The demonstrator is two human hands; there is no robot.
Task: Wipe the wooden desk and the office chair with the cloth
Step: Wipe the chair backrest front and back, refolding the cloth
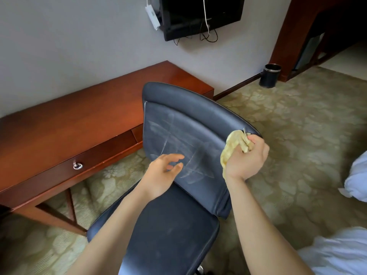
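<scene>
Right hand: the right hand (246, 157) was clenched around a bunched yellow cloth (232, 147), knuckles up, at the right edge of the backrest just below its top corner.
Left hand: the left hand (162, 175) was released, fingers loosely spread and grasping nothing, in front of the lower left part of the backrest; whether the fingertips touched the leather could not be told.
Cloth: it was crumpled, pressed against the right side of the backrest, with a fold hanging below the right hand.
Chair: the dark leather office chair (178, 120) stood in the middle of the scene, its backrest tilted and crossed by pale streaks; the seat (170, 225) lay nearer, beneath both forearms.
Table: the reddish wooden table (79, 120) stood against the grey wall, to the left of and beyond the chair, with a metal ring pull (77, 166) on its drawer front.
Surroundings: a dark bin (270, 76) sat on the patterned carpet (297, 126) at far right, a wall-mounted screen (198, 14) hung above the table, and white bedding (357, 179) showed at the near right.
</scene>
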